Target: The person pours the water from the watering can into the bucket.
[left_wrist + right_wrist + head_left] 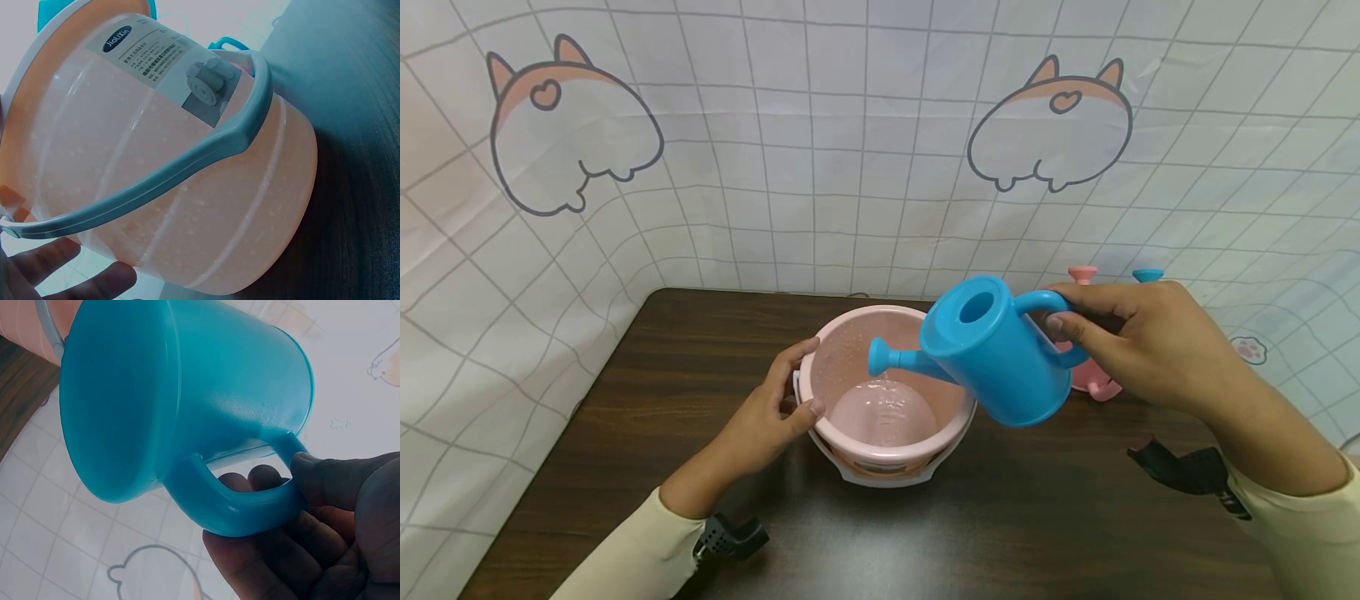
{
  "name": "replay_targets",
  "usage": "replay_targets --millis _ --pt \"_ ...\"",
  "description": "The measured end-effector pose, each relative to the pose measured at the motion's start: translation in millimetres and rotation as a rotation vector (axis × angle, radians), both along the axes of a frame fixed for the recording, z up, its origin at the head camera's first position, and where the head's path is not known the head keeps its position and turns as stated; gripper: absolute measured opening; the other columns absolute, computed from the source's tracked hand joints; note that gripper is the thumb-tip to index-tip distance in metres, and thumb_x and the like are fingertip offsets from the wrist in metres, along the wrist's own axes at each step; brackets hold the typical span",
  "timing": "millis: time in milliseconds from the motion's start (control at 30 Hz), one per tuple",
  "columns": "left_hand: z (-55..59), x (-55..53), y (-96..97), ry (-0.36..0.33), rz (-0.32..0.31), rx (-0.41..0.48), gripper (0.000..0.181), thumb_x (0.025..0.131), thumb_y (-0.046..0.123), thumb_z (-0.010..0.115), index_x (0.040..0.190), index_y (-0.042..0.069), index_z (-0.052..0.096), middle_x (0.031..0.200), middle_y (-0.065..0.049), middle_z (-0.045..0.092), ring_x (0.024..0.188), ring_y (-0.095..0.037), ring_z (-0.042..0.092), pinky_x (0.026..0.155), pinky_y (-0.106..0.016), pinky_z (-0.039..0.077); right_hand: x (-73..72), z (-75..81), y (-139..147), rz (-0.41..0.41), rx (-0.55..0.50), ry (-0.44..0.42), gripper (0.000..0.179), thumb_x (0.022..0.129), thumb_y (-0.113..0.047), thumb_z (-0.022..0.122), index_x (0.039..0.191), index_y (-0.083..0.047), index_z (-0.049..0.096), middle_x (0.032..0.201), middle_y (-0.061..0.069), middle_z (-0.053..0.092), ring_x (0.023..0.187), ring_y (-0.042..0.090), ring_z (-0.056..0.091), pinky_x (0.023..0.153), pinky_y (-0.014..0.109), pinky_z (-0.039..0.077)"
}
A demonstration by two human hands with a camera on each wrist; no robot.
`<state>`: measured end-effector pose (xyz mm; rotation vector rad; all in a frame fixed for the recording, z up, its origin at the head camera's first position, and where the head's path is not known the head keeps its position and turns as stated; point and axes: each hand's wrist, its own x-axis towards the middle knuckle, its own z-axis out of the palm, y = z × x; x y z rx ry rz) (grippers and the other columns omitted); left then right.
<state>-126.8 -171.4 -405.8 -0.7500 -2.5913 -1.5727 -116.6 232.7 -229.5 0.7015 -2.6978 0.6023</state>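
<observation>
In the head view my right hand [1150, 342] grips the looped handle of a blue toy watering can [1000, 358]. The can is tilted, its sprinkler spout pointing left over a pink bucket [883, 454]. Rippling clear water [887, 412] lies at the bottom of the bucket, and a faint stream shows below the spout head. My left hand [763, 417] holds the bucket's left side, thumb and index finger at its rim. The left wrist view shows two of its fingertips [106, 281] against the outer wall, below the grey-looking bucket handle [169, 178].
Behind my right hand stands a pink watering can [1103, 387], partly hidden; pink [1082, 273] and blue [1147, 274] spout heads show above the hand. The dark wooden table [700, 350] meets a white grid-patterned curtain [820, 150] at the back.
</observation>
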Motion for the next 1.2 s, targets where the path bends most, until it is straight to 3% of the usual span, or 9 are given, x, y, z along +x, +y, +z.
replay_targets --millis 400,633,1200 --pt "-0.1 0.4 0.4 -0.003 0.001 -0.003 0.073 0.099 0.043 0.06 0.16 0.026 0.024 0.143 -0.016 0.049 0.112 -0.025 0.062 0.091 -0.046 0.051 -1.1 -0.4 0.2 -0.007 -0.008 -0.011 0.034 0.094 -0.014 0.075 0.126 -0.002 0.072 0.089 0.009 0.077 0.069 0.014 0.065 0.05 0.028 0.043" --pt "-0.8 0.2 0.1 -0.001 -0.001 0.0 0.074 0.099 0.043 0.06 0.16 0.026 0.024 0.143 -0.016 0.049 0.112 -0.025 0.062 0.091 -0.045 0.052 -1.1 -1.7 1.0 -0.002 0.007 0.005 0.03 0.092 -0.011 0.077 0.12 -0.001 0.074 0.079 0.001 0.075 0.062 0.01 0.061 0.049 0.028 0.036" --pt "0.3 1.5 0.3 -0.005 -0.006 0.003 0.074 0.099 0.045 0.06 0.161 0.027 0.022 0.144 -0.015 0.048 0.113 -0.026 0.061 0.091 -0.047 0.051 0.5 -1.4 -0.1 0.015 0.013 0.031 0.032 0.094 -0.017 0.076 0.125 -0.006 0.074 0.078 -0.003 0.074 0.063 0.008 0.064 0.051 0.029 0.04"
